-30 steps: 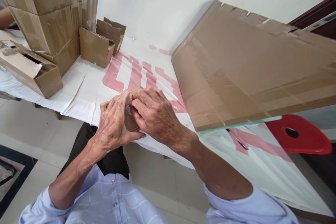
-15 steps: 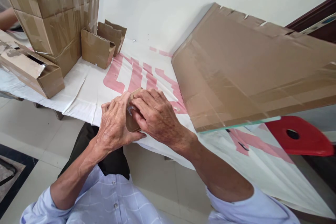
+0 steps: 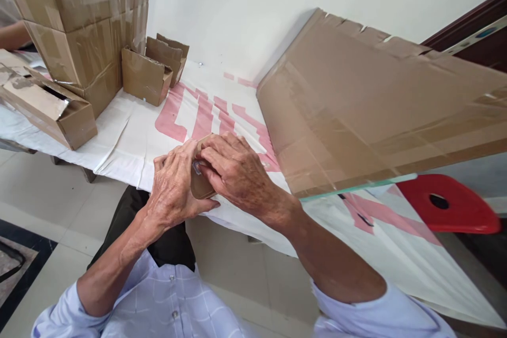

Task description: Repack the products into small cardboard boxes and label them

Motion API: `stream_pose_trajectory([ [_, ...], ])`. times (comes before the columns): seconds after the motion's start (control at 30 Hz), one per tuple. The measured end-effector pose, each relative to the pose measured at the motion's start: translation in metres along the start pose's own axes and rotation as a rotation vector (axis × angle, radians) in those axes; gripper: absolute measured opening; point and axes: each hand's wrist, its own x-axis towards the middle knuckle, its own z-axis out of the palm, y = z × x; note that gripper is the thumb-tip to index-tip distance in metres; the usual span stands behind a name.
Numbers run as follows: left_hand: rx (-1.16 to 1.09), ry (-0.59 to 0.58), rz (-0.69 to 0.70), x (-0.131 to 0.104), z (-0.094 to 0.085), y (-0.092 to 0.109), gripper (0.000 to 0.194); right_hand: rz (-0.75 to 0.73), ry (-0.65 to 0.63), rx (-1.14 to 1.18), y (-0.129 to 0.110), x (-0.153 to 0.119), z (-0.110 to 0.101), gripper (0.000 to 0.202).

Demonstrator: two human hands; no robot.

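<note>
A small brown cardboard piece, seemingly a little box (image 3: 201, 185), is held just over the front edge of the table. My left hand (image 3: 174, 182) wraps round its left side, with the thumb stretched along the near end. Over its top and right side lies my right hand (image 3: 235, 174), fingers bent and pinched together at its upper face. A small pale, shiny bit (image 3: 196, 167) shows by those fingertips; what exactly they grip is hidden.
Taped cartons (image 3: 85, 37) are stacked at the left, beside a long box (image 3: 49, 105) and small open boxes (image 3: 146, 74). A large cardboard sheet (image 3: 372, 111) leans at the right above a red stool (image 3: 447, 203). A person's arm (image 3: 13, 36) shows far left.
The right fingers have shifted very slightly at the cardboard piece. Both hands stay in place around it, and the view has turned a little.
</note>
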Motion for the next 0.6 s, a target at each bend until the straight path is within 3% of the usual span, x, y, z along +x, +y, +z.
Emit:
stream_pose_trajectory([
  [0.3, -0.002, -0.024, 0.002, 0.0001, -0.0018, 0.0024, 0.131, -0.045, -0.063, -0.033, 0.0071, 0.0062, -0.0029, 0.023],
  [0.6, 0.017, -0.03, -0.004, -0.0006, -0.0026, 0.005, 0.122, -0.065, -0.106, -0.133, 0.0043, 0.007, -0.0013, 0.03],
])
